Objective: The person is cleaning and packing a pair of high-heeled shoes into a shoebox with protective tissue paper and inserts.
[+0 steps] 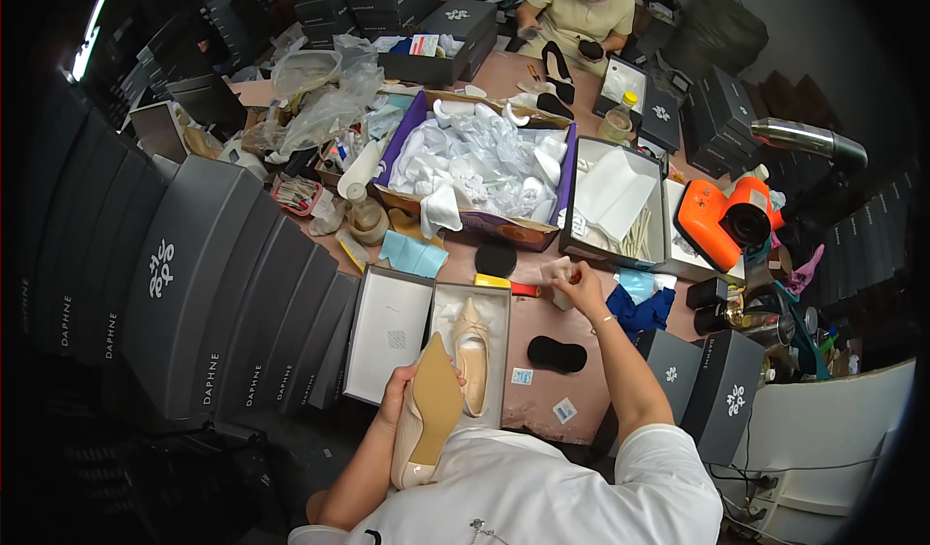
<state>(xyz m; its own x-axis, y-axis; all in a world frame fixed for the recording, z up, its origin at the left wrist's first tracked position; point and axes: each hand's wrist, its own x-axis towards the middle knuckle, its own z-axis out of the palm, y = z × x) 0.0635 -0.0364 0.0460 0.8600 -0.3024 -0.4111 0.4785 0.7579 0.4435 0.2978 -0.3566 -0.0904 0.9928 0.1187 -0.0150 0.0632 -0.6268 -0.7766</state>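
My left hand (395,397) grips a beige pointed-toe shoe (438,400), its tan sole turned up toward me. Its mate, another beige shoe (472,356), lies in an open shoe box (496,351) on white paper, with the box lid (389,327) to the left. Out over the table, my right hand (584,293) is closed, fingers pinched at a small pale translucent item (557,272) whose kind is unclear. Below that hand rests a black oval pad (557,354). A yellow-and-red tool (509,285) and a black round disc (495,258) are left of it.
A purple carton (567,182) full of crumpled plastic stands mid-table. Beside it are a box of white sticks (635,235) and an orange heat gun (712,223). Dark shoe boxes (194,264) crowd the left; more (722,380) stand right. Opposite, a co-worker (581,12) handles a black item.
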